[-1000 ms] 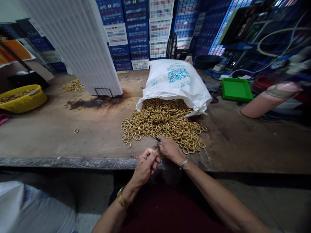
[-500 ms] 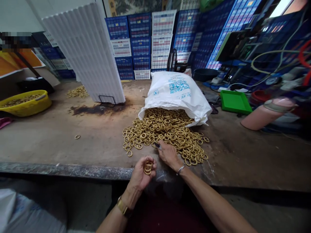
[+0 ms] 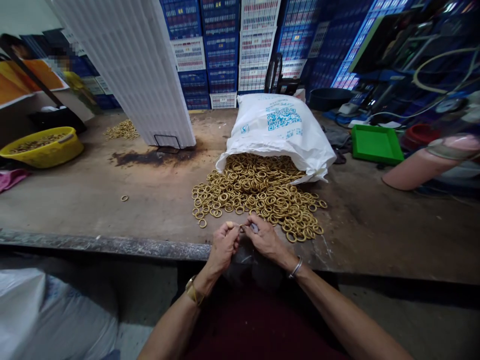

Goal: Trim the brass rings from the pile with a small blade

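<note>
My left hand (image 3: 224, 245) is closed in front of the pile, its fingertips pinching a brass-coloured ring (image 3: 241, 227) that shows only as a thin edge. Its curled fingers hide whatever lies in the palm. My right hand (image 3: 265, 240) is also closed, its fingertips meeting the ring from the other side. A small grey item (image 3: 254, 228) shows at the right fingers; its kind is unclear. Just beyond both hands spreads a heap of brass-coloured rings (image 3: 258, 192), spilling from the mouth of a white woven sack (image 3: 251, 132) that lies on its side.
A single ring (image 3: 124, 198) lies apart on the worktable (image 3: 75, 205). At the left stand a yellow basin (image 3: 56, 157) of rings and a white corrugated panel (image 3: 131, 75). A green tray (image 3: 377, 145) and a pink cylinder (image 3: 420, 167) are on the right. Crates (image 3: 221, 55) are stacked behind.
My right hand has come back from the pile's edge to meet the left. The left has turned and closed, so the rings seen in its palm are hidden. The view has tilted down.
</note>
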Motion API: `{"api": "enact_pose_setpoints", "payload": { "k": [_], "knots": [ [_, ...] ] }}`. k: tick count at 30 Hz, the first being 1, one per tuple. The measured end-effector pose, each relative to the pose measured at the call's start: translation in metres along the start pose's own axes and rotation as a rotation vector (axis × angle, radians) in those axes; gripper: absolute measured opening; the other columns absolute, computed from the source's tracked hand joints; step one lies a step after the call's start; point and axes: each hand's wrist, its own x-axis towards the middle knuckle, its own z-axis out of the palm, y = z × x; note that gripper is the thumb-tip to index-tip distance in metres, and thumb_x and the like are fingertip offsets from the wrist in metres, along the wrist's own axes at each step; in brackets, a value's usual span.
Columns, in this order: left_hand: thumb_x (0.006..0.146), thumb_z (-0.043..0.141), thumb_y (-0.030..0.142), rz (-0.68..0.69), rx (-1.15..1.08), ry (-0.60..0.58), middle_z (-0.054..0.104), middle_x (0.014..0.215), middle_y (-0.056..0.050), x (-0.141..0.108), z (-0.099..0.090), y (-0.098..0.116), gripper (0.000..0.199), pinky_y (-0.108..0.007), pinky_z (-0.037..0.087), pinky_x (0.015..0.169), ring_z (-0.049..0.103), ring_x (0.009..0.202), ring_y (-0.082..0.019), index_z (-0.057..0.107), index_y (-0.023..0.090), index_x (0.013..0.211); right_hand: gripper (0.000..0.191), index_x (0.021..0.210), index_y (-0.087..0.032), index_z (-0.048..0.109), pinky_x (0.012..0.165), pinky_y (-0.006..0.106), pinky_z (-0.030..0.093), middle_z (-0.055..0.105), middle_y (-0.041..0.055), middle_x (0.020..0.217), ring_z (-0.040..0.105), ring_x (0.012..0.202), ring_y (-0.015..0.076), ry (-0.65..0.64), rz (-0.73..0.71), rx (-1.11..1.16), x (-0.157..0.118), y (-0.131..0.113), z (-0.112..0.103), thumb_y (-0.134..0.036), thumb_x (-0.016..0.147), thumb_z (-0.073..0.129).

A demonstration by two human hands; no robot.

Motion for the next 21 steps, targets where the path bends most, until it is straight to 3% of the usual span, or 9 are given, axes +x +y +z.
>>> {"api": "enact_pose_setpoints", "payload": {
  "k": [5, 10, 16, 21],
  "knots": [
    [0.070, 0.058, 0.042, 0.113, 0.121, 0.002, 0.043, 0.049, 0.007, -0.0013, -0.0018, -0.0046, 0.026, -0.015, 0.024, 0.037, 0.033, 0.038, -0.003, 0.052, 0.016, 0.074, 0.020, 0.068, -0.019, 0.045, 0.041, 0.017, 0.030, 0.042, -0.0069, 0.051, 0.036, 0.042, 0.0061, -0.085, 0.266, 0.410, 0.0003, 0.0000, 0.0037, -0.037, 0.074, 0.046],
    [0.070, 0.057, 0.045, 0.064, 0.045, -0.032, 0.044, 0.051, 0.007, -0.0022, -0.0015, -0.0076, 0.030, -0.014, 0.022, 0.037, 0.034, 0.038, -0.003, 0.051, 0.016, 0.076, 0.029, 0.074, -0.019, 0.045, 0.029, 0.015, 0.020, 0.046, -0.0079, 0.053, 0.031, 0.031, 0.0031, -0.218, 0.426, 0.686, -0.0017, 0.0054, 0.0055, -0.048, 0.071, 0.048],
    [0.070, 0.057, 0.045, -0.066, -0.032, -0.114, 0.046, 0.054, 0.006, -0.0015, -0.0042, -0.0056, 0.031, -0.014, 0.020, 0.034, 0.035, 0.037, -0.003, 0.051, 0.017, 0.081, 0.024, 0.071, -0.018, 0.048, 0.033, 0.016, 0.024, 0.045, -0.0079, 0.049, 0.034, 0.035, 0.0040, -0.106, 0.388, 0.549, 0.0012, 0.0050, 0.0063, -0.041, 0.071, 0.050],
    [0.070, 0.057, 0.044, -0.095, -0.065, -0.158, 0.049, 0.057, 0.005, -0.0020, -0.0040, -0.0052, 0.030, -0.014, 0.020, 0.034, 0.036, 0.037, -0.002, 0.049, 0.016, 0.074, 0.018, 0.065, -0.017, 0.050, 0.039, 0.016, 0.028, 0.041, -0.0076, 0.046, 0.035, 0.041, 0.0050, -0.071, 0.297, 0.406, 0.0038, -0.0005, 0.0047, -0.034, 0.070, 0.051]
  ]
}}
